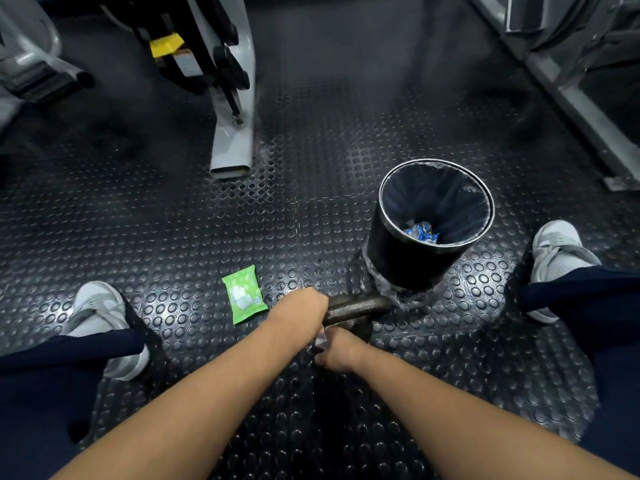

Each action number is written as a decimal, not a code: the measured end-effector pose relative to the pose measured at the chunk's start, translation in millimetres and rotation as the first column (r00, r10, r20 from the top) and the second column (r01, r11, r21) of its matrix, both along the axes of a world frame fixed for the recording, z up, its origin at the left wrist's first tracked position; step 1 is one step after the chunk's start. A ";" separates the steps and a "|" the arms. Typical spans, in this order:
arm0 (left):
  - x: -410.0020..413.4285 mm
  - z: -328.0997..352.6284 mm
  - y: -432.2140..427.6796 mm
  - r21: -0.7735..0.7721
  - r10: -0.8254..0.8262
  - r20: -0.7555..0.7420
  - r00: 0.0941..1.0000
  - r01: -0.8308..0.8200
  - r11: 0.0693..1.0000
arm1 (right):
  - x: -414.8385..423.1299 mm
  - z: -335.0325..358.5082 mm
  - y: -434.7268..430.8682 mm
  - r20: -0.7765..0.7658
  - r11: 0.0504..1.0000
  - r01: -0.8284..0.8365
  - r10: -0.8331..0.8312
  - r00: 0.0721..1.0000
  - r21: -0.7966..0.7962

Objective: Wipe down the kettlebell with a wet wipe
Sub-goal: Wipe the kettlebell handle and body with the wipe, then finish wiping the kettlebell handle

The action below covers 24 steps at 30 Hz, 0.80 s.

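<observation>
A dark iron kettlebell (360,306) lies on the studded rubber floor between my feet, mostly hidden by my hands; its handle shows at the right. My left hand (304,303) grips the handle's left end. My right hand (337,348) holds a white wet wipe (320,337) against the kettlebell's near side, fingers curled round it. A green pack of wet wipes (244,294) lies flat on the floor just left of my left hand.
A black bin (415,261) with a dark liner and blue wrappers inside stands right behind the kettlebell. My grey shoes (100,317) (561,251) sit left and right. A grey machine leg (232,147) reaches down from the back; another frame (571,105) runs along the right.
</observation>
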<state>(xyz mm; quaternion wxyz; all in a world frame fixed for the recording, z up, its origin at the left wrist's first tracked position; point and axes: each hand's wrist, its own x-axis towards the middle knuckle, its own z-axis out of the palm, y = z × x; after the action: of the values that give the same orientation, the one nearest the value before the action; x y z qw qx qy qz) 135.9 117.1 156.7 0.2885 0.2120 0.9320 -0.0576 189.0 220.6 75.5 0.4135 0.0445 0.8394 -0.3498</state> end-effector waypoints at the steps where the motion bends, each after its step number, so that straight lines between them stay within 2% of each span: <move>1: 0.2 0.2 -0.2 -0.004 0.001 0.005 1.000 -0.001 1.000 | 0.2 0.3 -0.9 0.009 0.999 0.032 -0.031 0.999 -0.019; 4: 1.2 1.6 -0.8 -0.008 0.003 0.006 1.000 -0.003 1.000 | 4.6 6.0 -2.0 0.091 0.939 0.248 -0.233 0.968 -0.236; 7: 2.2 2.4 -1.6 -0.013 -0.004 -0.001 1.000 0.004 1.000 | 12.3 6.1 4.3 0.314 0.752 0.514 -0.413 0.855 -0.412; 11: 4.4 4.7 -2.3 -0.010 -0.011 -0.021 1.000 0.011 1.000 | 15.6 2.4 11.7 0.540 0.492 0.720 -0.477 0.694 -0.490; 13: 5.4 5.2 -3.4 -0.008 -0.006 -0.023 1.000 0.005 1.000 | 15.1 3.8 13.0 0.584 0.419 0.756 -0.481 0.654 -0.503; 15: 4.7 4.5 -4.4 -0.004 0.012 -0.009 1.000 -0.012 1.000 | 13.7 4.7 14.4 0.591 0.397 0.792 -0.527 0.611 -0.465; 17: 4.0 5.3 -5.0 -0.004 0.028 0.012 1.000 -0.028 1.000 | 10.6 7.3 19.2 0.539 0.444 0.796 -0.586 0.605 -0.410; 19: 3.5 7.4 -5.6 0.005 0.030 0.028 0.999 -0.030 1.000 | 8.1 17.1 28.9 0.431 0.615 0.706 -0.564 0.705 -0.351; 21: 2.4 10.0 -9.3 0.024 0.033 0.067 0.997 -0.034 0.999 | 4.2 33.3 41.0 0.332 0.841 0.480 -0.391 0.858 -0.251; 22: 1.7 12.0 -12.0 0.036 0.041 0.094 0.995 -0.044 0.998 | 1.4 43.5 47.3 0.300 0.925 0.334 -0.272 0.914 -0.182; 24: -3.0 15.5 -20.7 0.089 0.100 0.148 0.984 -0.114 0.990 | -7.3 59.8 57.2 0.275 0.987 0.125 -0.094 0.957 -0.098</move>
<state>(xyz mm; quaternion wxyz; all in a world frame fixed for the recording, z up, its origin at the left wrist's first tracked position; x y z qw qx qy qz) 132.8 96.4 172.2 0.3465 0.1789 0.9206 0.0186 181.7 277.7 135.3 0.5056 0.1143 0.7501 -0.4106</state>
